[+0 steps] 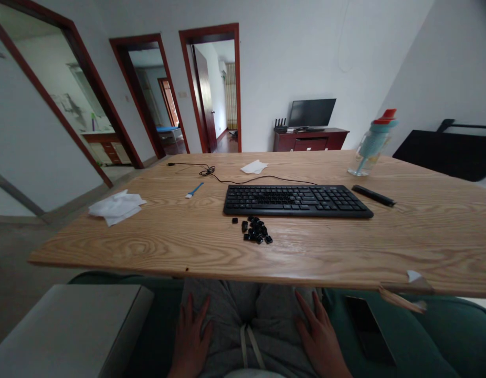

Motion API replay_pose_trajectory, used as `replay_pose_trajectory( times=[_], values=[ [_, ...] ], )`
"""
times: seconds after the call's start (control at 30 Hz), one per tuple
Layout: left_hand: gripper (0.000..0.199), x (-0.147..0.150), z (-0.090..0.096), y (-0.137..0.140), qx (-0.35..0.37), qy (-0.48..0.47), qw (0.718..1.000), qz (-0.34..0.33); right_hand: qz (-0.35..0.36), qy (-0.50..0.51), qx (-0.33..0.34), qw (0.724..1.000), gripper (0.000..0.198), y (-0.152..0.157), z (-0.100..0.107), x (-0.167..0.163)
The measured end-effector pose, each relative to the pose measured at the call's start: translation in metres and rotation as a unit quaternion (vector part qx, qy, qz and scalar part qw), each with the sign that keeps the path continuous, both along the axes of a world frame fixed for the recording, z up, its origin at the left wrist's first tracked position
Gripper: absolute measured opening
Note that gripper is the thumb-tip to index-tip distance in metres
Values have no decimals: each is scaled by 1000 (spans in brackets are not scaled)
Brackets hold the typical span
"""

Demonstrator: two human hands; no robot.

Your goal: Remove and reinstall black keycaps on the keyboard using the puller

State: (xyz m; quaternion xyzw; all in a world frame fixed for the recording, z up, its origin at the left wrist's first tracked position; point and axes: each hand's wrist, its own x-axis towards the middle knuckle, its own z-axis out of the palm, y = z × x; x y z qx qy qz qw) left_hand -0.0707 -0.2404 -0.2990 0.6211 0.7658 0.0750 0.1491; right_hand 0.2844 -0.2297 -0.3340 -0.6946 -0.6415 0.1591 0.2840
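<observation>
My left hand [191, 336] lies flat on my left thigh with its fingers spread, holding nothing. On the other thigh rests my right hand [318, 331], also flat and spread. Both are below the table's front edge, touching the grey trousers [243, 299]. Above them on the wooden table [148, 247] is a black keyboard [325, 202], with a patch in its left-middle where keycaps are off. A loose pile of black keycaps [256, 230] lies just in front of it. A small blue brush [194, 190] with a white end sits to the left.
White tissues [117, 206] lie at the table's left, another tissue [254, 167] behind the keyboard. The keyboard's cable [207, 171] trails left. At right are a dark stick-like object [372, 195] and a water bottle [371, 144]. A phone [369, 328] lies on the green seat, a white box [70, 331] at left.
</observation>
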Motion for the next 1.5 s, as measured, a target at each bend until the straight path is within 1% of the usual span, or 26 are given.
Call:
replay_pose_trajectory(
  times=[0.07,0.1,0.13,0.17,0.2,0.23,0.3,0.33,0.37,0.4,0.43,0.5,0.57,0.6,0.67,0.73,0.77,0.87,0.97,1.07,1.17,1.23,1.3,1.37,1.43,1.5],
  values=[
    [59,3,26,6,-46,0,999,-10,2,-4,-14,1000,54,-1,-6,5],
    [59,6,43,8,-81,-10,997,-13,1,-7,-21,1000,54,-1,-9,6],
    [58,9,65,10,-116,-29,992,-36,2,-12,-31,999,55,-1,-9,7],
    [51,12,90,11,-133,-57,986,-80,5,-18,-44,999,56,0,-6,6],
    [45,15,119,11,-141,-102,974,-148,8,-26,-58,998,56,1,1,5],
    [42,17,150,12,-151,-159,950,-222,21,-34,-76,996,55,2,14,3],
    [39,20,212,19,-172,-246,894,-333,68,-50,-113,990,50,2,54,-4],
    [39,22,239,26,-151,-258,881,-366,135,-50,-118,983,44,2,82,-8],
    [37,24,262,37,-95,-254,888,-372,209,-36,-128,969,42,1,113,-13],
    [36,26,279,51,-26,-234,901,-364,282,-13,-129,950,45,0,147,-18],
    [37,30,291,68,31,-206,916,-344,354,14,-129,926,48,0,181,-23],
    [40,40,299,104,94,-143,929,-329,457,47,-117,881,47,2,244,-31],
    [45,51,295,136,99,-92,927,-350,505,46,-70,859,44,13,294,-37],
    [43,56,292,147,102,-69,923,-365,522,44,-40,851,44,23,313,-38],
    [38,63,288,158,114,-31,909,-400,517,40,25,855,38,51,338,-40],
    [33,67,288,159,130,-2,897,-423,472,63,69,877,30,88,353,-41],
    [31,68,288,158,137,7,893,-429,440,85,85,890,27,108,357,-41],
    [26,67,290,155,154,10,890,-429,364,165,116,909,27,164,359,-43],
    [24,62,289,159,150,2,899,-412,293,184,128,929,31,198,350,-42],
    [25,56,289,165,129,-9,905,-405,281,117,136,943,31,209,336,-34],
    [24,51,292,167,137,0,897,-420,275,63,141,949,30,210,328,-25],
    [20,50,298,168,146,2,889,-434,254,76,150,952,30,212,328,-23],
    [16,50,307,172,154,-20,885,-440,238,102,160,953,30,216,330,-24],
    [16,55,318,183,173,-73,889,-418,243,113,171,948,29,220,335,-30],
    [23,64,325,203,209,-155,897,-356,257,107,188,942,30,224,340,-41],
    [29,76,326,229,239,-264,884,-301,266,71,232,933,34,226,342,-52]
  ],
)
